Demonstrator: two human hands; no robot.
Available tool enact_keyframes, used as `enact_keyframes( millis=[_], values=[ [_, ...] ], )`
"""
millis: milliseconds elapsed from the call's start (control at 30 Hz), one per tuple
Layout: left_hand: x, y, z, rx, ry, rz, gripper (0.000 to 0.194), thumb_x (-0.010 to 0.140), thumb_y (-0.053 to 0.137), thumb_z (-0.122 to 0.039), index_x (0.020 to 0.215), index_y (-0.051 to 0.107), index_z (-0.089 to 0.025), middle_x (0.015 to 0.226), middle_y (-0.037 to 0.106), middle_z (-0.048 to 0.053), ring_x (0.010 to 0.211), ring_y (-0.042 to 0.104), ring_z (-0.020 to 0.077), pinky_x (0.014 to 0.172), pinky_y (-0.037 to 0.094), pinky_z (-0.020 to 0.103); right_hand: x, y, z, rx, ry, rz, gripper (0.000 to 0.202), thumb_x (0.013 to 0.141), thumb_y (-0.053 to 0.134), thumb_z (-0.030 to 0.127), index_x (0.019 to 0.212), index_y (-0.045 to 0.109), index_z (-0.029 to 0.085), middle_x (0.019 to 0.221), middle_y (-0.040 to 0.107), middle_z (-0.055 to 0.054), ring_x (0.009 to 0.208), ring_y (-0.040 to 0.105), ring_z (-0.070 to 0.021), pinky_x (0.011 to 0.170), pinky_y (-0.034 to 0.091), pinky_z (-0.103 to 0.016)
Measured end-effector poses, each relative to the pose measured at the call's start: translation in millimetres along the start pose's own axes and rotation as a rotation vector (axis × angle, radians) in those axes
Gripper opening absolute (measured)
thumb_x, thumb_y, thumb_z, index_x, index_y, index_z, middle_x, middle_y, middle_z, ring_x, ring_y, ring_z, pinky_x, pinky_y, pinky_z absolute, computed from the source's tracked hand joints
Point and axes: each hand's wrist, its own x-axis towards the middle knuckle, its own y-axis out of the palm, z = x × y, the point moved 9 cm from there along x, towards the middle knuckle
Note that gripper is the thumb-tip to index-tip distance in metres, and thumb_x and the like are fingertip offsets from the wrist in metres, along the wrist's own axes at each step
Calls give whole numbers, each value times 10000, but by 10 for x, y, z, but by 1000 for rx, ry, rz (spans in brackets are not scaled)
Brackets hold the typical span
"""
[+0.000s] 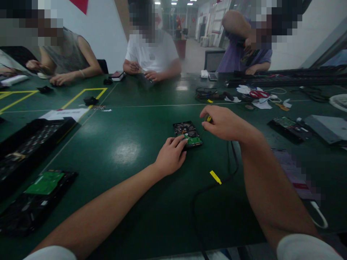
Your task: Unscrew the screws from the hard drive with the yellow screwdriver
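Note:
A hard drive (186,130) lies on the green table with its dark metal underside and green circuit board facing up. My left hand (172,155) grips its near left edge, with fingertips over the board. Just right of the drive, slightly above the table, my right hand (223,122) is closed around a small yellow-and-black tool (209,118). Most of that tool is hidden by the fingers, so its exact kind does not show. A black cable (234,166) runs along the table below my right hand, beside a yellow strip (215,177).
Another drive with a green board (45,182) lies at left, near a long black tray (32,144). At right are another hard drive (288,128) and a grey metal box (326,128). Red scissors (258,94) lie among scraps. Three people sit across the table (130,187).

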Motion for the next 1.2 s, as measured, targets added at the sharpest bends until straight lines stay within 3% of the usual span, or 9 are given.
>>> enact_keyframes(
  millis=[167,367,633,767,1000,1200],
  values=[
    [7,-8,-7,-22,2,-2,481,1007,536,-275,1480,526,-186,1520,552,142,1332,513,351,1128,491,560,-25,-6,-61,-71,38,8,134,934,636,294,1012,690,199,1038,745,-125,996,672,-306,885,484,-403],
    [10,-15,-12,-22,-8,2,477,1011,531,-277,1479,527,-180,1528,548,147,1334,511,348,1135,487,556,-37,7,62,19,-88,38,203,856,610,150,1046,670,191,1087,737,-118,972,666,-278,843,473,-363],
    [1,-1,-4,-11,-2,5,478,1014,531,-286,1475,529,-157,1526,549,156,1334,507,349,1138,486,550,-9,-24,-58,-61,20,-11,147,891,648,255,1015,684,184,953,747,-109,863,667,-281,769,446,-368],
    [4,-13,-6,-20,-4,3,477,1019,524,-285,1481,524,-169,1530,546,152,1335,509,348,1126,496,552,-4,12,-32,-13,-36,18,205,824,626,155,1020,672,195,1011,753,-97,894,680,-264,785,468,-344],
    [3,-22,-9,-33,-3,-2,481,1016,525,-279,1488,521,-185,1522,549,148,1339,514,345,1133,489,555,-7,-20,-46,-66,-11,-25,148,880,634,242,1014,676,197,998,755,-113,919,685,-296,813,471,-383],
    [4,-20,-9,-30,-7,3,477,1013,526,-277,1482,525,-188,1524,551,143,1333,513,348,1131,491,558,-12,0,85,0,-100,11,225,816,599,134,1020,668,198,1057,752,-104,965,687,-278,850,477,-361]
  ],
)
